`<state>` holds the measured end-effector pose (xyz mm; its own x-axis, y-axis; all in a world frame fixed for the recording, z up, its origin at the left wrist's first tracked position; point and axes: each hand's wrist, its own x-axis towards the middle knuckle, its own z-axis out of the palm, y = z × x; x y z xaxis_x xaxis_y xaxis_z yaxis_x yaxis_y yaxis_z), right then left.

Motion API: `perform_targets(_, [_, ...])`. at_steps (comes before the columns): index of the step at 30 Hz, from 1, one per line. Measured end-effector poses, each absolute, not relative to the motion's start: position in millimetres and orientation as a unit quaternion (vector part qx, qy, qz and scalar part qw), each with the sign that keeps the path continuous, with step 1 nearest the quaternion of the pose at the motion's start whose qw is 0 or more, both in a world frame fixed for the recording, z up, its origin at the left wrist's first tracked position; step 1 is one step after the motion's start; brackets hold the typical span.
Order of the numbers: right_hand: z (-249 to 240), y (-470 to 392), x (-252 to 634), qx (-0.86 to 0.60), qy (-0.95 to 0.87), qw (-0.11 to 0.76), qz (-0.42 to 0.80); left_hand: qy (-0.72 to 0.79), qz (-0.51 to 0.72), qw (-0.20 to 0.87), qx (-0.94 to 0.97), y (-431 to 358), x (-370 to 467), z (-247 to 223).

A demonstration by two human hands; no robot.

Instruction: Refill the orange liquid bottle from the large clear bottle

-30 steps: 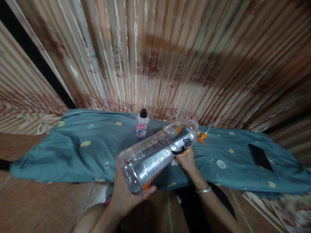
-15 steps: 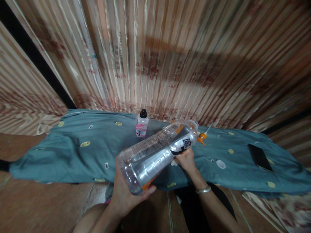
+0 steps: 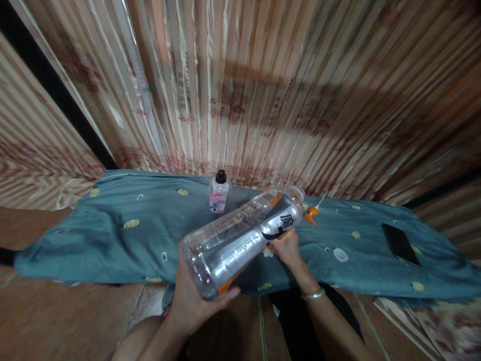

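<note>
A large clear plastic bottle (image 3: 240,245) with a silver, black and orange label lies tilted in the air, its neck pointing up to the right. My left hand (image 3: 195,296) is wrapped round its base, thumb along the lower edge. Under the label near the neck is my right hand (image 3: 287,248), closed, its fingers partly hidden behind the bottle. A crumpled white piece like tissue (image 3: 268,253) shows at its fingertips. Just beyond the neck, an orange pump head (image 3: 311,214) with a pale tube rests on the cloth.
A small clear bottle (image 3: 220,193) with a black cap and pink label stands near the back. On the right lie a white round disc (image 3: 340,254) and a black phone (image 3: 400,244). Green patterned cloth (image 3: 112,240) covers the surface; a striped curtain (image 3: 240,100) hangs behind.
The view has shifted very slightly. Both hands keep their hold, and the large bottle stays at nearly the same tilt.
</note>
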<state>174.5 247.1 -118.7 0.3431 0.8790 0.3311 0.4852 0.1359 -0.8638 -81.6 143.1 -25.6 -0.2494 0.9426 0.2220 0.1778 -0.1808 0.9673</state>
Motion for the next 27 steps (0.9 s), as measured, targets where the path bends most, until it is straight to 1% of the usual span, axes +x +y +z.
perform_targets(4, [-118.8, 246.9, 174.7, -0.625, -0.552, 0.52, 0.185, 0.539, 0.583, 0.378, 0.476, 142.5, -79.3, -20.8])
perform_targets(27, [-118.5, 247.0, 175.5, -0.628, -0.544, 0.519, 0.197, 0.531, 0.6, 0.384, 0.458, 141.8, -77.3, -15.8])
